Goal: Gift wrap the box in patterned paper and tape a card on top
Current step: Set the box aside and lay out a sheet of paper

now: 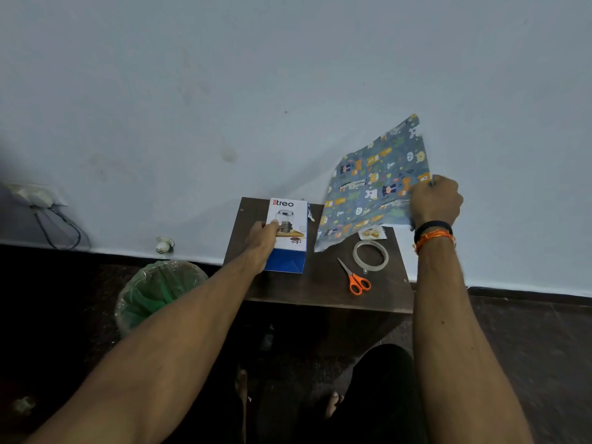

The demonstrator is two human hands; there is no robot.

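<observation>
A white and blue "treo" box (290, 225) lies on the left part of a small dark wooden table (320, 283). My left hand (262, 238) grips its left side, thumb on the top face. My right hand (434, 200) holds the right edge of a blue sheet of patterned paper (368, 184) with cartoon animals, lifted off the table and tilted up toward the wall. A small card (371, 233) with a yellow picture lies on the table, partly hidden under the paper's lower edge.
A roll of clear tape (370, 255) and orange-handled scissors (354, 277) lie on the table's right half. A bin with a green liner (153, 293) stands left of the table. The wall is close behind. My feet show on the dark floor below.
</observation>
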